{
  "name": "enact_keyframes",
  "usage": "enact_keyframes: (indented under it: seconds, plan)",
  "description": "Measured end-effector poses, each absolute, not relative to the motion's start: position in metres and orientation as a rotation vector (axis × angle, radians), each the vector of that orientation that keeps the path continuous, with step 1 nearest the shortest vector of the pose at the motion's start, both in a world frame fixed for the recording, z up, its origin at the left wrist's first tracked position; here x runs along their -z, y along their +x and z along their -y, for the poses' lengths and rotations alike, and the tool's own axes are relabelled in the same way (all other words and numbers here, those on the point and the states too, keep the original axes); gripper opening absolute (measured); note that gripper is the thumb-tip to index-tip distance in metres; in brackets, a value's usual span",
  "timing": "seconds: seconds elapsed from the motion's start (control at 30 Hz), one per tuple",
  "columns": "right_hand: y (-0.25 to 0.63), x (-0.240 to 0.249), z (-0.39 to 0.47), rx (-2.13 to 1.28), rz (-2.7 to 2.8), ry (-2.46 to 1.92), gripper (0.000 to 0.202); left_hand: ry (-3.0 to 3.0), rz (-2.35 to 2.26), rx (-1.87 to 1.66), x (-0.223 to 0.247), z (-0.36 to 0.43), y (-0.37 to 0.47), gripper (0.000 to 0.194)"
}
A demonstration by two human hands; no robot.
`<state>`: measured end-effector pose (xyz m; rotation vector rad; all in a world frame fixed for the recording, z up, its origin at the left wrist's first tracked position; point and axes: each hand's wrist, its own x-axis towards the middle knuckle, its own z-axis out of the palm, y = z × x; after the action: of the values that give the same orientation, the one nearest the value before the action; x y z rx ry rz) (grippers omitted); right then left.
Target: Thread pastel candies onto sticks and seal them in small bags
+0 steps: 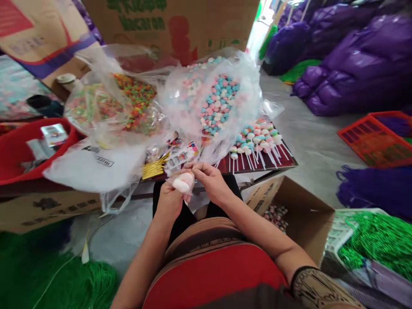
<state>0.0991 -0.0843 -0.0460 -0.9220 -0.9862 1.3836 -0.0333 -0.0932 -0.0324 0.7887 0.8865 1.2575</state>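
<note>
In front of my lap, a white and pink marshmallow candy [182, 183] sits in a clear plastic wrapper. My left hand [168, 201] is closed around its lower left side. With fingertips pinched together, my right hand [210, 180] holds the wrapper's upper right edge. Just beyond my hands lie printed tags [183, 156] and a bundle of gold twist ties [155, 168]. Several marshmallow lollipops [257, 139] on white sticks lie to the right on the dark red table. Whether a stick is on the held candy cannot be seen.
Behind stand an open bag of pastel candies [222, 101] and a bag of orange-green gummies [138, 101]. A red basin [19, 150] is at left. An open cardboard box [299, 214] with wrapped pieces stands by my right arm, beside a crate of green strands [380, 240].
</note>
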Motion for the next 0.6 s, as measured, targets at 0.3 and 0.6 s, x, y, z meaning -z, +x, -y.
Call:
enact_keyframes:
  seconds: [0.3,0.6]
  plan:
    - [0.216,0.077,0.132,-1.349,0.975,-1.263,0.045,1.387,-0.844,-0.578,0.047,0.101,-0.004,0.04]
    - [0.446,0.155,0.247,-0.585,1.264,-2.187,0.047,1.839,-1.562,-0.955,0.058,0.047,-0.072,0.034]
